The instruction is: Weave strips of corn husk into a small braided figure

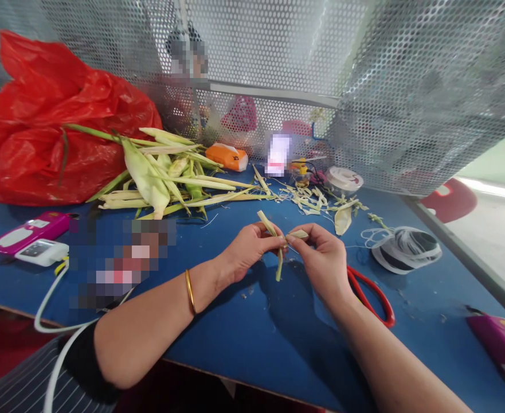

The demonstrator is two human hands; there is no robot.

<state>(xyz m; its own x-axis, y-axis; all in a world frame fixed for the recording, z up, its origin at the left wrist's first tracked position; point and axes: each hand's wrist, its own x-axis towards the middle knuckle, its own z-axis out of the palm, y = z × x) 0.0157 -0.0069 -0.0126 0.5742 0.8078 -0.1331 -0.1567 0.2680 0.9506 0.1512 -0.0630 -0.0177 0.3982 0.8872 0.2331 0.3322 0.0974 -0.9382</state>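
Your right forearm (pixel 387 351) is reaching in nearest the camera, the lower edge cutting it off. The blue table (pixel 218 355) is spreading under the husk pile (pixel 144 178). Left of that pile, a red bag (pixel 63 132) is bulging, the view's edge cropping it. A pixelated patch (pixel 118 269) is masking whatever is lying on the pile's near side. Well right of the pile, a thread spool (pixel 407 250) is resting; nearer you, your forearm is partly covering a red loop (pixel 375 298). Right of the pile and nearer you, your left hand (pixel 252 249) and right hand (pixel 324 258) are pinching pale husk strips (pixel 267 223), fingertips hiding where they are meeting. One end is slanting away toward the pile, another is pointing toward you, and a short one is jutting away from the pile.
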